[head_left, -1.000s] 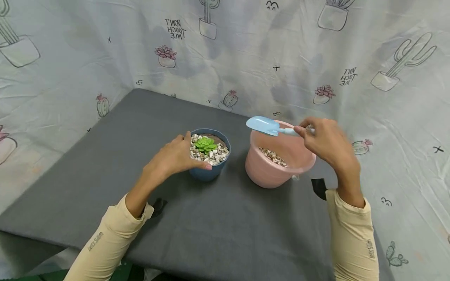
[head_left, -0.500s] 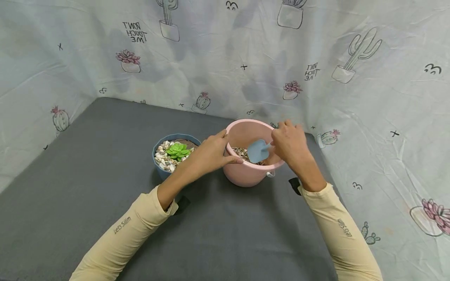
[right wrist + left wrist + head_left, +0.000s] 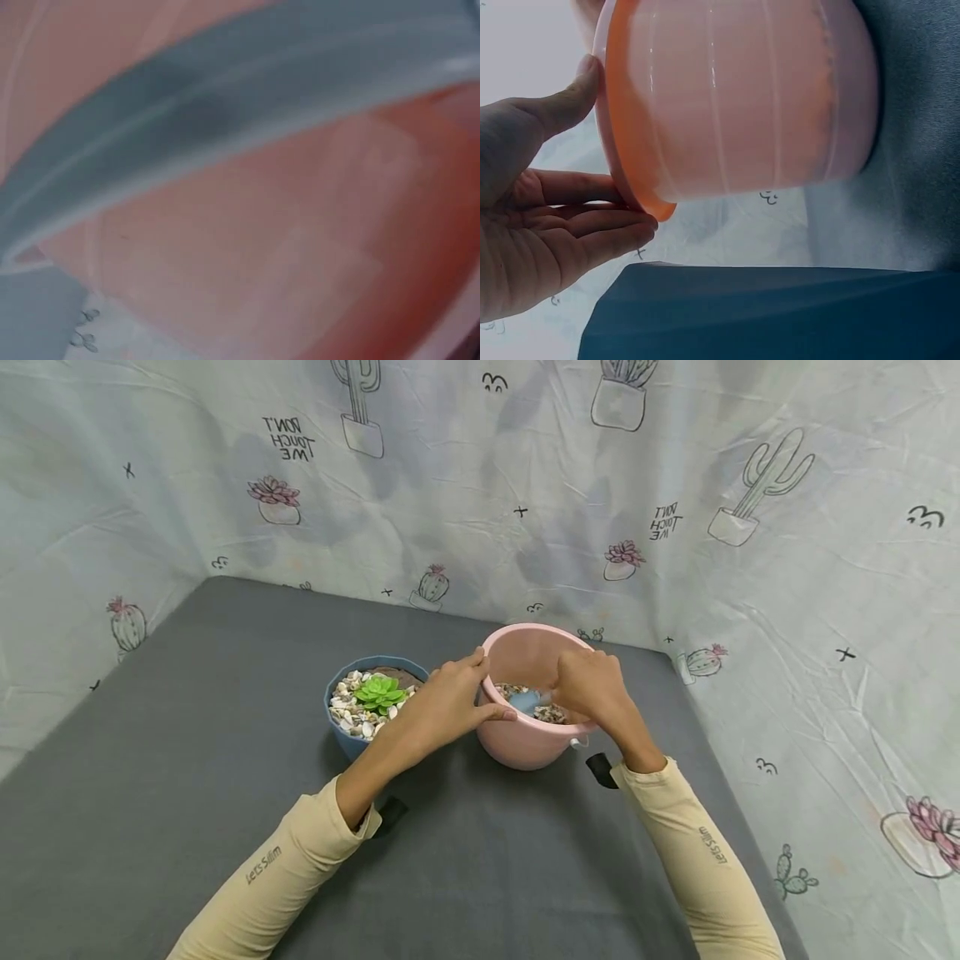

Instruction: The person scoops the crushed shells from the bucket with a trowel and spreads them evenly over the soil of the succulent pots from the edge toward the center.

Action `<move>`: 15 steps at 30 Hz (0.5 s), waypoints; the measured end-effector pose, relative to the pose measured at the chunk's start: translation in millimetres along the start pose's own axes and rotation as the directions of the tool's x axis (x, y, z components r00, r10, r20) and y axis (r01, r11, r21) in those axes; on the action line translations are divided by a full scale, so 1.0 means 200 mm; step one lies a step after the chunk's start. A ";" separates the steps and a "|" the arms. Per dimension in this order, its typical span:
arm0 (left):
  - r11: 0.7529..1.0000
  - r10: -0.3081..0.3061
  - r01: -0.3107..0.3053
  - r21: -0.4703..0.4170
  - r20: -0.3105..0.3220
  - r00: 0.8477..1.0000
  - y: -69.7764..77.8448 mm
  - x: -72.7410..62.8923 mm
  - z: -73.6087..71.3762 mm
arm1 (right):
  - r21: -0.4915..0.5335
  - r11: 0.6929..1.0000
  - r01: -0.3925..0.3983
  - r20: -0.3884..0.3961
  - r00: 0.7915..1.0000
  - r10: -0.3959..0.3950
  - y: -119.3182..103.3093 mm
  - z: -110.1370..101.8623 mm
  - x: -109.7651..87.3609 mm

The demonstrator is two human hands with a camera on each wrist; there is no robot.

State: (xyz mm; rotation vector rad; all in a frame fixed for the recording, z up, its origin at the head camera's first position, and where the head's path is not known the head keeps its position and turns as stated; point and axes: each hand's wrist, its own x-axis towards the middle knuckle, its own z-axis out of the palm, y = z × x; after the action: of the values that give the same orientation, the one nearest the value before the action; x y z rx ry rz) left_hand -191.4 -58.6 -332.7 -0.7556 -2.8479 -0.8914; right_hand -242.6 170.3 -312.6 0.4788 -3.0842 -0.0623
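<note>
My left hand (image 3: pixel 442 693) rests against the near-left rim of a pink bucket (image 3: pixel 525 750). In the left wrist view its thumb and rather straight fingers (image 3: pixel 604 244) touch the rim from outside, spread apart. Down inside the bucket, my right hand (image 3: pixel 591 685) grips a light blue trowel by its handle, mostly hidden by the hand. The trowel's blade (image 3: pixel 524 701) lies among small pebbles (image 3: pixel 550 715) at the bottom. Pink bucket wall (image 3: pixel 225 247) fills much of the right wrist view, behind a broad grey curved band; neither hand nor trowel can be made out there.
Left of the bucket stands a blue pot (image 3: pixel 347 741) with white stones and a green succulent (image 3: pixel 380 692), partly behind my left wrist. Both stand on a grey-covered table (image 3: pixel 187 760). A cactus-print curtain (image 3: pixel 450 485) hangs along the back and right sides.
My left hand has moved from the blue pot to the bucket's rim. My right hand has lowered the trowel from above the bucket down into the pebbles. The view has swung right.
</note>
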 end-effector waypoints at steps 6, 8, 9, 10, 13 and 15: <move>1.000 0.011 -0.011 0.020 -0.008 1.000 0.00 -0.01 0.00 | 0.097 0.991 -0.094 -0.020 0.995 0.097 0.00 -0.03 -0.06; 1.000 0.012 -0.012 0.013 -0.007 1.000 -0.01 -0.01 0.00 | 0.117 0.986 -0.120 -0.043 0.991 0.126 0.00 -0.06 -0.08; 1.000 0.011 -0.011 0.009 -0.007 1.000 -0.01 -0.01 0.00 | 0.126 0.983 -0.133 -0.059 0.988 0.142 0.01 -0.07 -0.09; 1.000 0.010 -0.010 0.008 -0.007 1.000 -0.01 -0.01 0.00 | 0.139 0.980 -0.144 -0.070 0.985 0.155 0.01 -0.08 -0.10; 1.000 0.010 -0.010 -0.001 -0.011 1.000 -0.01 -0.01 0.00 | 0.179 0.970 -0.166 -0.103 0.977 0.186 0.05 -0.12 -0.14; 1.000 0.018 -0.018 0.006 -0.018 1.000 -0.01 -0.02 0.00 | 0.214 0.961 -0.174 -0.105 0.974 0.200 0.08 -0.14 -0.16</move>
State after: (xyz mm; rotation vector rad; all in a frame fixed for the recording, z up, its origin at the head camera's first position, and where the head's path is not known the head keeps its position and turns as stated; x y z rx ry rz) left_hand -189.8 -61.5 -335.3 -0.7672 -2.8225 -0.8832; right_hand -216.2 194.1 -285.0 0.1831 -3.0064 0.2777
